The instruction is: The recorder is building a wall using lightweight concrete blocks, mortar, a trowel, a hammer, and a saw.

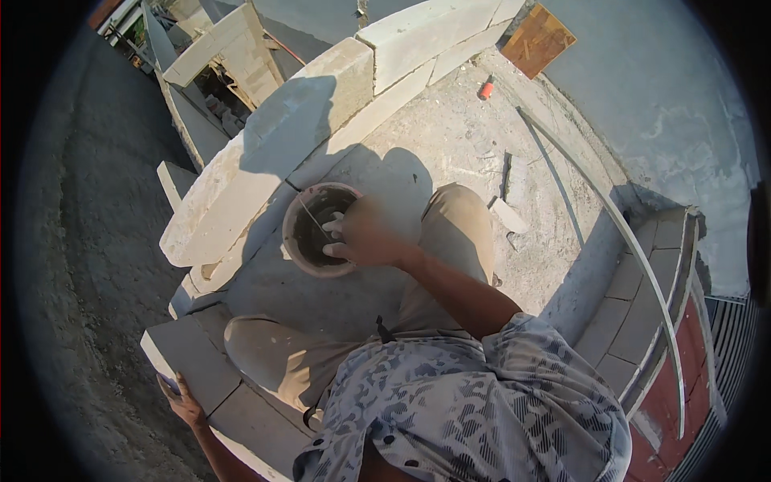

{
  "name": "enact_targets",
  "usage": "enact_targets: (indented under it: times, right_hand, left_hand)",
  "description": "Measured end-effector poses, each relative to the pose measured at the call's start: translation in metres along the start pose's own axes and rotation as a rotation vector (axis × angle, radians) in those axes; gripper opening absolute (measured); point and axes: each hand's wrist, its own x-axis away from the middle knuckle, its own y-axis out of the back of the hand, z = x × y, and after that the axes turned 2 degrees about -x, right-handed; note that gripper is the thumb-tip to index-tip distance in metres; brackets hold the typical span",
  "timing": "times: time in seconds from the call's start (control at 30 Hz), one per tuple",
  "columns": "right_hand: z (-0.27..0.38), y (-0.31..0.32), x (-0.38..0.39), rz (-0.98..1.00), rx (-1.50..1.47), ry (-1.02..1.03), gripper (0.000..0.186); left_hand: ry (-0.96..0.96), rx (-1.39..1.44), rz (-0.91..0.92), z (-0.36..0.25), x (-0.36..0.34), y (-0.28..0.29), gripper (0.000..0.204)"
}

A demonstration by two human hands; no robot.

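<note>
My right hand (365, 234) reaches into a round mortar bucket (291, 251), its fingers closed around a thin rod-like piece (315, 217). Whether that is the bucket's wire handle or a tool's shaft I cannot tell. Grey material (309, 234) lies inside the bucket, which stands between my knees, close to the low block wall. Pale whitish patches cover the fingertips. At the lower left my left hand (187, 404) grips the outer edge of a light building block (189, 357) in the wall, its fingers partly hidden.
A curved wall of pale blocks (281, 145) runs along the left and top, with a drop beyond it. A red bottle (487, 87), a hand tool (507, 215) and a brown board (538, 42) lie farther off. A long bent strip (618, 217) arches along the right.
</note>
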Motion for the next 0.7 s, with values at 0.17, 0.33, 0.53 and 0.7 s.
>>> enact_targets:
  times: [0.17, 0.33, 0.53, 0.7]
  right_hand:
    - [-0.006, 0.125, 0.089, -0.327, 0.249, 0.156, 0.053]
    - [-0.154, 0.246, 0.252, -0.945, 0.54, -0.405, 0.049]
    - [-0.341, 0.13, 0.424, -0.954, 0.225, -1.038, 0.055]
    - [-0.387, -0.041, 0.475, -0.655, -0.109, -1.258, 0.087]
  left_hand:
    - [0.127, 0.048, 0.007, 0.01, -0.01, 0.008, 0.09]
    - [0.067, -0.012, 0.025, 0.015, -0.018, 0.005, 0.091]
    - [0.025, -0.085, 0.092, 0.024, -0.023, 0.005, 0.091]
    - [0.131, -0.101, 0.077, 0.005, -0.016, 0.009, 0.092]
